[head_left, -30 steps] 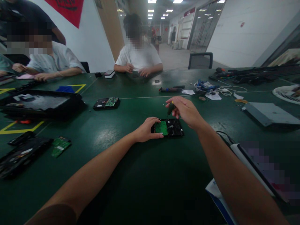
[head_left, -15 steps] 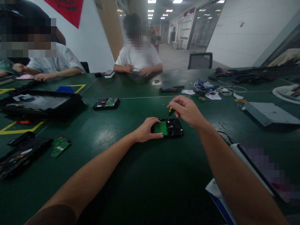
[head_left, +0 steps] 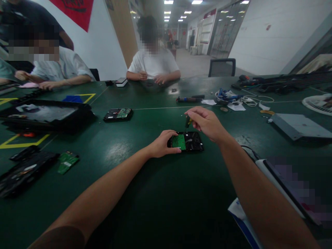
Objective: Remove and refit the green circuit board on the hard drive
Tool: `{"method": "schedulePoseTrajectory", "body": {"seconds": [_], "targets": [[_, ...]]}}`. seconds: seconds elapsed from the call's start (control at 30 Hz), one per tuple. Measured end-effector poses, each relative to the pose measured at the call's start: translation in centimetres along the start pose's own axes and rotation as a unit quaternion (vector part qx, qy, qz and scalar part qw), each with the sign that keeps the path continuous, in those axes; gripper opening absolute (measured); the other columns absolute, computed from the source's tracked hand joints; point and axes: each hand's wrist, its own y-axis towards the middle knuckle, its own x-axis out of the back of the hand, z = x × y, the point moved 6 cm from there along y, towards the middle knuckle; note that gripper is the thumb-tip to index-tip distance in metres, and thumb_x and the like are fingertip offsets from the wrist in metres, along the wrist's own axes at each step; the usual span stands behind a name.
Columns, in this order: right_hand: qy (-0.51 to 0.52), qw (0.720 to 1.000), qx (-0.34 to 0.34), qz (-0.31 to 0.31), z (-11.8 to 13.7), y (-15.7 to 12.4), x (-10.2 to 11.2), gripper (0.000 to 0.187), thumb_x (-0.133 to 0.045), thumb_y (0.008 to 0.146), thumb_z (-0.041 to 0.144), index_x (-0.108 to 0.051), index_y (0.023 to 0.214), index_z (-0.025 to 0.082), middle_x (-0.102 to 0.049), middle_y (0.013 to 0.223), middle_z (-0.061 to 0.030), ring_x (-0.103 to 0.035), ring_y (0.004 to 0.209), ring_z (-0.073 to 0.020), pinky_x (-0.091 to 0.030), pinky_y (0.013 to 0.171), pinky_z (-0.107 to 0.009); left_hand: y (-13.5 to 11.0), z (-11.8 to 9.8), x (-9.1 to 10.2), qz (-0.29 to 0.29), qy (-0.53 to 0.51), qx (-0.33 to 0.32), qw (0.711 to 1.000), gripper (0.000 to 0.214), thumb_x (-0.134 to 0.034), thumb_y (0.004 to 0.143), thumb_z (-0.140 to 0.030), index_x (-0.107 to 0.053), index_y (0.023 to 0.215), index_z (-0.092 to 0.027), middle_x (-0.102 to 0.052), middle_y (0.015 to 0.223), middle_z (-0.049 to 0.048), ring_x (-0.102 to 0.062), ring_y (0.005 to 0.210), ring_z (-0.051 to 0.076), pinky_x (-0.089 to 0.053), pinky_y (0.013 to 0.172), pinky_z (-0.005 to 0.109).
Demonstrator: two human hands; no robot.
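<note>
A black hard drive (head_left: 194,141) with a green circuit board lies flat on the dark green table (head_left: 155,193) in front of me. My left hand (head_left: 164,143) grips its left end, thumb on the near edge and fingers on the far edge. Above the drive's far edge, my right hand (head_left: 203,121) pinches a small screwdriver (head_left: 187,121) with a black and yellow handle. The screwdriver points down towards the drive. Whether its tip touches a screw is too small to tell.
Further left lie a second hard drive (head_left: 118,114), a loose green circuit board (head_left: 67,162) and a black tray (head_left: 46,114). To the right are a grey metal case (head_left: 302,128), a tangle of cables (head_left: 228,95) and a tablet-like device (head_left: 285,186). A person (head_left: 154,65) sits opposite.
The screwdriver's handle has turned in my right fingers and stands more upright. My left hand and the hard drive have stayed in place.
</note>
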Motion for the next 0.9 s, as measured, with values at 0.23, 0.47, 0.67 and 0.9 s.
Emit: {"method": "schedulePoseTrajectory", "body": {"seconds": [0.23, 0.47, 0.67, 0.9], "targets": [[-0.005, 1.0, -0.01, -0.007, 0.02, -0.05, 0.0, 0.031, -0.071, 0.092, 0.053, -0.067, 0.096, 0.023, -0.059, 0.07, 0.0012, -0.051, 0.06, -0.0125, -0.037, 0.051, -0.028, -0.07, -0.06, 0.07, 0.002, -0.004, 0.003, 1.0, 0.076, -0.081, 0.08, -0.061, -0.056, 0.141, -0.025, -0.052, 0.151, 0.0144, -0.045, 0.144, 0.037, -0.041, 0.119, 0.059], [-0.018, 0.999, -0.007, -0.026, 0.28, -0.17, 0.14, 0.032, -0.074, 0.089, 0.053, -0.067, 0.095, 0.022, -0.061, 0.073, 0.0002, -0.051, 0.061, -0.0123, -0.036, 0.05, -0.027, -0.08, -0.21, 0.1, -0.002, -0.006, -0.001, 1.0, 0.076, -0.08, 0.081, -0.061, -0.056, 0.141, -0.023, -0.053, 0.151, 0.0153, -0.046, 0.143, 0.036, -0.041, 0.12, 0.057], [0.01, 1.0, 0.011, -0.014, 0.41, -0.09, -0.1, 0.03, -0.074, 0.09, 0.051, -0.068, 0.099, 0.024, -0.071, 0.096, -0.0034, -0.052, 0.061, -0.0102, -0.036, 0.048, -0.026, 0.0, -0.18, 0.05, -0.008, -0.003, -0.006, 1.0, 0.074, -0.082, 0.079, -0.06, -0.057, 0.139, -0.024, -0.055, 0.149, 0.0143, -0.047, 0.143, 0.037, -0.04, 0.12, 0.058], [0.04, 0.999, 0.004, 0.007, -0.19, 0.13, -0.26, 0.025, -0.062, 0.099, 0.045, -0.073, 0.106, 0.025, -0.071, 0.094, -0.0044, -0.055, 0.06, -0.011, -0.042, 0.048, -0.027, -0.08, -0.29, 0.13, -0.004, -0.004, 0.001, 1.0, 0.074, -0.081, 0.08, -0.061, -0.057, 0.14, -0.023, -0.054, 0.15, 0.0147, -0.046, 0.142, 0.036, -0.041, 0.12, 0.056]]}}
